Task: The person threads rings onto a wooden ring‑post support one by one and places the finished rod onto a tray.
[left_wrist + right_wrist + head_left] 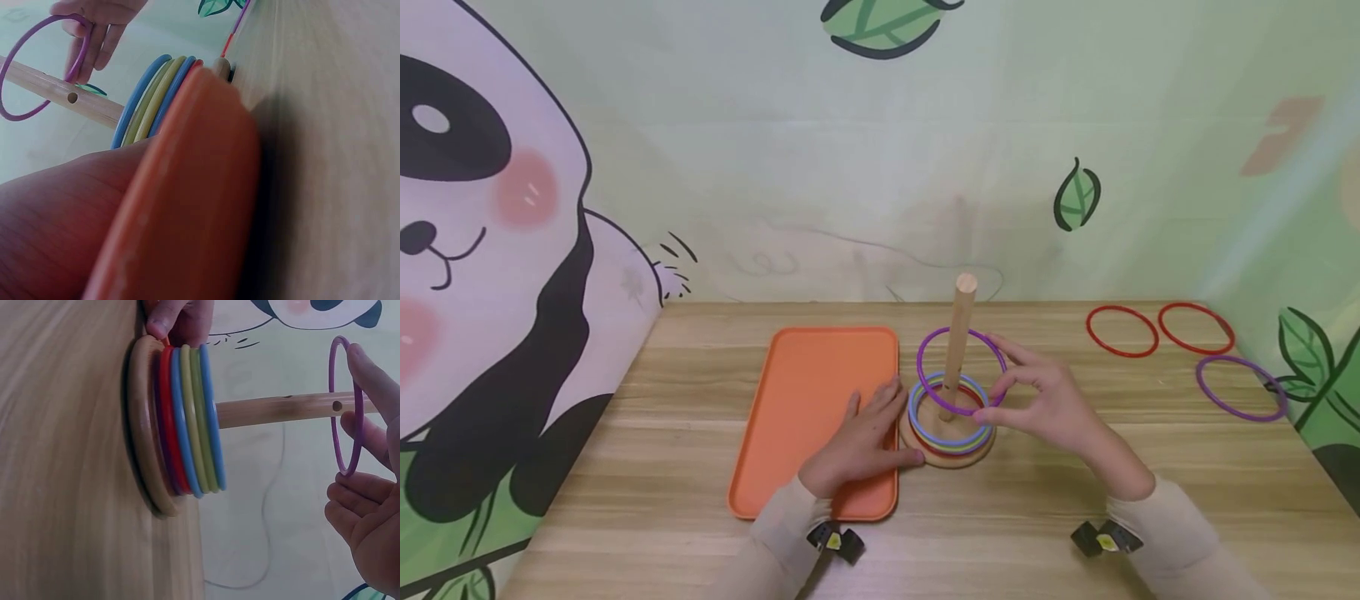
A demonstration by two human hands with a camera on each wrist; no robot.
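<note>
My right hand [1048,400] pinches a purple ring [333,425] at its right side, between thumb and fingers. This ring encircles the upright wooden peg [957,342], above the stack and apart from it. Blue, yellow-green, red and purple rings [203,419] lie stacked at the peg's foot on a round wooden base [145,419]. My left hand [868,442] lies across the right edge of the orange tray [808,383], fingers spread and extended, with its fingertips and thumb at the base's left side. The left wrist view is partly blocked by the tray's rim.
Two red rings [1122,356] [1197,352] lie at the table's back right, with another purple ring [1240,415] near the right edge. A printed backdrop [880,167] stands behind the wooden table [1037,533].
</note>
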